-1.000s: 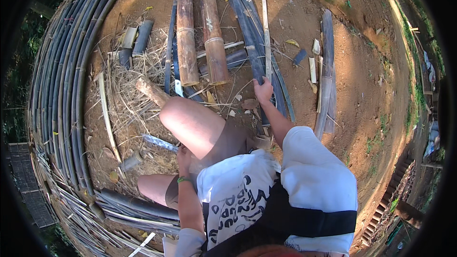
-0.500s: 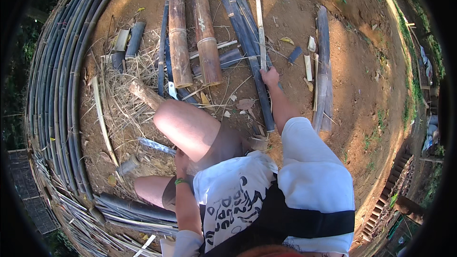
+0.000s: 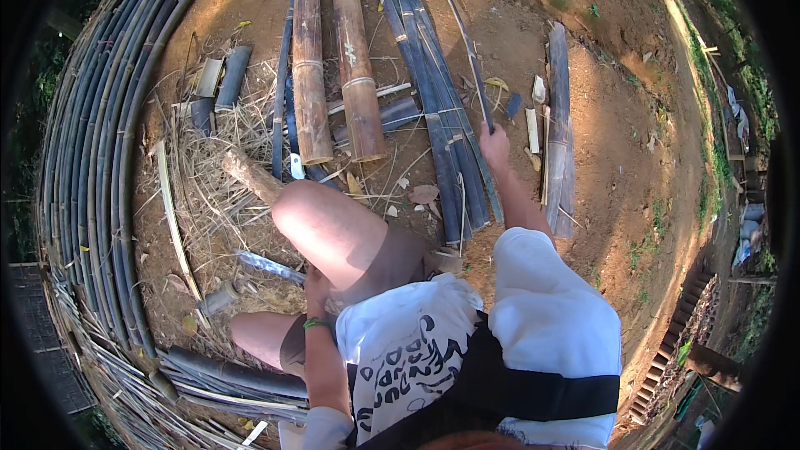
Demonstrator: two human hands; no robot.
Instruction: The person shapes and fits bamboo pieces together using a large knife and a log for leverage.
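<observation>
The left hand [image 3: 317, 287] is held low beside the bent knee [image 3: 325, 225], at the near end of a blade [image 3: 268, 265] lying on the straw [image 3: 221, 175]; whether its fingers are closed on it cannot be told; a green band [image 3: 315, 324] is worn at the wrist. Farther out, the right hand [image 3: 495, 146] is extended, fingers wrapped around the near end of a thin bamboo strip [image 3: 467, 54]; the strip is angled away over the soil, beside a bundle of dark slats [image 3: 433, 108]. Two thick bamboo poles [image 3: 333, 58] are laid side by side beyond the knee; coiled split bamboo [image 3: 100, 158] is stacked at far left.
</observation>
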